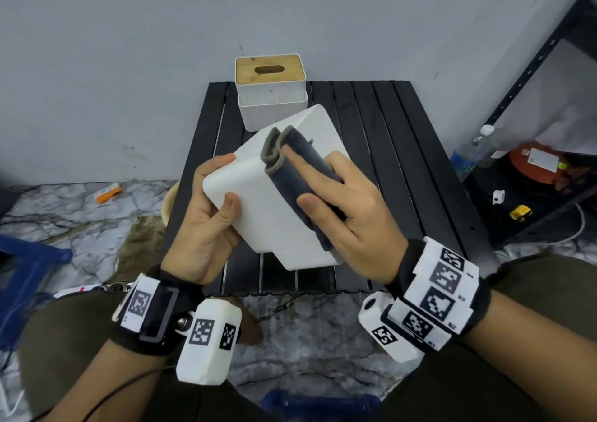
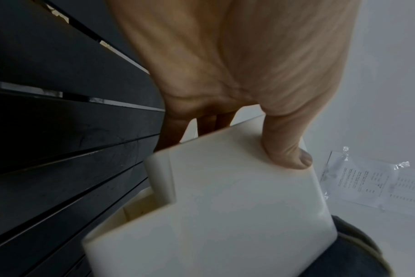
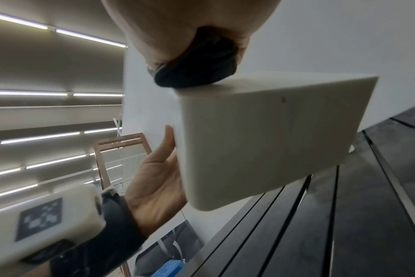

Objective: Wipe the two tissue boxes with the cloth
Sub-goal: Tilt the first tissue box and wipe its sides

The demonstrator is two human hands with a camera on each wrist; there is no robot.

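Observation:
I hold a plain white tissue box [image 1: 258, 208] tilted in the air above the black slatted table [image 1: 387, 150]. My left hand [image 1: 219, 182] grips its left end, thumb [image 2: 287, 150] on the upper face and fingers curled round the far edge. My right hand [image 1: 310, 179] lies flat on a folded dark grey cloth [image 1: 290, 169] and presses it against the box's upper face [image 3: 261, 142]. In the right wrist view the cloth [image 3: 197, 69] bulges from under the palm. A second white tissue box [image 1: 270, 92] with a slotted wooden lid stands upright at the table's back edge.
A grey wall rises right behind the table. A black metal shelf [image 1: 533, 66] stands at the right, with a plastic bottle [image 1: 468, 153] and small items at its foot. A blue stool [image 1: 29, 260] and an orange object [image 1: 108, 193] are on the marble floor at the left.

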